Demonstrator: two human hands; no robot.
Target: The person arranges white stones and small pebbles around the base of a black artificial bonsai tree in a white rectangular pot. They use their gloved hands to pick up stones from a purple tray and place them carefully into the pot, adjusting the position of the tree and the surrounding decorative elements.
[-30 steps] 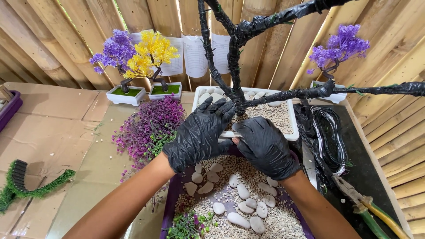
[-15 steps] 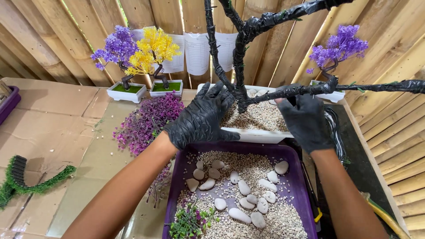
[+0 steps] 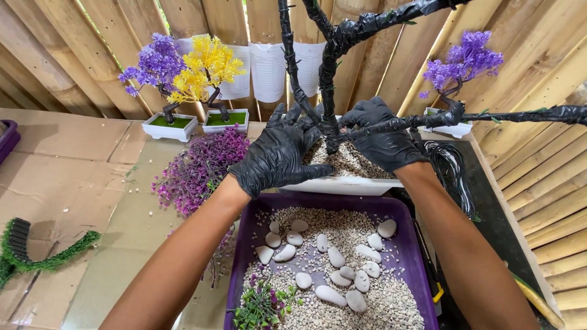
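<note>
1. A white rectangular planter [image 3: 342,183] filled with fine gravel is gripped at the middle of the view; the base of a black-wrapped artificial tree trunk [image 3: 329,91] is set into that gravel.
2. The left hand [image 3: 278,156], in a black glove, is laid over the planter's near rim at 9 o'clock of the trunk, fingers spread wide, thumb pressed along the white edge.
3. The right hand [image 3: 382,137], also gloved, is cupped against the gravel at 3 o'clock of the trunk, fingers curled narrow beside it; whether the trunk itself is pinched cannot be told.
4. A risk is judged: the tree looks top-heavy, with a long branch [image 3: 520,115] reaching toward 3 o'clock, so the trunk could lean or tip if the packing is loosened.
5. Gravel could be spilled over the rim into the purple tray [image 3: 409,244] of pebbles just below at 6 o'clock.
6. The long branch could be swung into the small purple tree [image 3: 461,64] at 1 o'clock.
7. Compared with half a second ago, the right hand has been brought in from the branch to the trunk base; the left hand has stayed on the rim.
</note>
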